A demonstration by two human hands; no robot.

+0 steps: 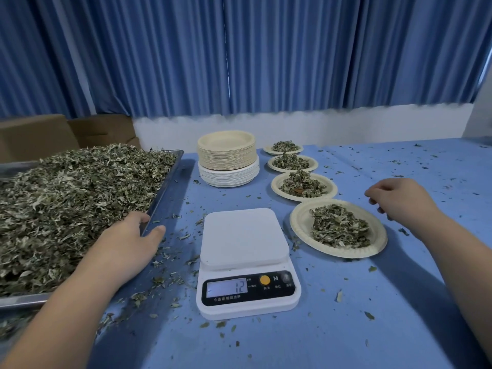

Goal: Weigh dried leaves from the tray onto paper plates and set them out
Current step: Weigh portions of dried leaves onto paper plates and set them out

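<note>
Your left hand (127,241) rests relaxed on the tray (170,177), right hand (399,202) hangs empty; plate stack (227,158) sits behind the scale (243,238), nearer left.

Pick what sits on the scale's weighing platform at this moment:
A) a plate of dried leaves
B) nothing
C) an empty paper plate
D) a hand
B: the scale shows a bare white platform, and the nearest filled plate lies on the table to its right, with neither hand over it.
</note>
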